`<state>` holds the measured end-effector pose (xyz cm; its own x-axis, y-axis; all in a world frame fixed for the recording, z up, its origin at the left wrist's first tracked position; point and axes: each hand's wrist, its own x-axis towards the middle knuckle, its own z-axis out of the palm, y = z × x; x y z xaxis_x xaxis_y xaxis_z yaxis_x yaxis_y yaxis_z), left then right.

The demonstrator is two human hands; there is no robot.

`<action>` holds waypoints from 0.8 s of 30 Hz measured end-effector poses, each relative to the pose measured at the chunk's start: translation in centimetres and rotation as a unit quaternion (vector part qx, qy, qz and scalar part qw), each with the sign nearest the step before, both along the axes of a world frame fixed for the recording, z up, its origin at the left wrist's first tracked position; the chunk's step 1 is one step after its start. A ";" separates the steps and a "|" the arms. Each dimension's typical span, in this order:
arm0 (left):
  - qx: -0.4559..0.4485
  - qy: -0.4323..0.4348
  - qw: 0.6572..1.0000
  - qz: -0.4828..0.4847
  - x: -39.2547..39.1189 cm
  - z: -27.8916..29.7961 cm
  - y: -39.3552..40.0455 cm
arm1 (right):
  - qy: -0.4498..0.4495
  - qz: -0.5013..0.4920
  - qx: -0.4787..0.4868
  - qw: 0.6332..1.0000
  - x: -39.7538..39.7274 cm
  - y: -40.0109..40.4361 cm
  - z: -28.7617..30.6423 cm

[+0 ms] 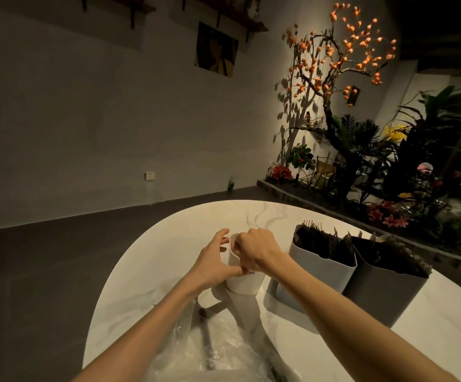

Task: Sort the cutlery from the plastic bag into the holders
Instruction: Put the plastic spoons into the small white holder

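Note:
A white holder (pixel 244 282) stands on the round marble table (pixel 185 230) in front of me. My left hand (pixel 213 260) curls around its left side, thumb against the wall. My right hand (pixel 256 250) is curled over its rim from the right; whether it pinches a piece of cutlery is hidden. To the right stand a light grey holder (pixel 317 279) and a dark grey holder (pixel 383 296), both filled with dark wrapped cutlery. A clear plastic bag (pixel 210 351) lies near me with a dark piece of cutlery (pixel 208 346) inside it.
The table's edge curves away to the left and far side, with dark floor beyond. A planter bed with a tree and flowers (pixel 361 175) runs behind the table on the right.

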<state>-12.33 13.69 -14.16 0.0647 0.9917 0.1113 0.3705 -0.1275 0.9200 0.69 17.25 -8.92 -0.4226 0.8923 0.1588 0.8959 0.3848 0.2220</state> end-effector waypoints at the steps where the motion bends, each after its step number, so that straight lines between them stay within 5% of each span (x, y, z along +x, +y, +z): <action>1: 0.001 -0.001 1.000 -0.001 0.0 -0.1 0.0 | 0.005 0.005 0.009 1.000 0.2 0.0 -0.1; 15: -0.041 0.053 0.997 -0.028 -0.7 1.5 -1.6 | 0.057 0.065 0.048 0.995 1.8 0.3 1.0; 20: -0.051 0.072 0.996 -0.023 -1.6 2.5 -2.9 | 0.232 0.049 0.093 0.967 2.3 -1.1 1.4; 24: -0.043 0.085 0.995 -0.016 -2.1 2.7 -4.1 | 0.253 0.091 -0.050 0.962 2.1 -4.3 -1.0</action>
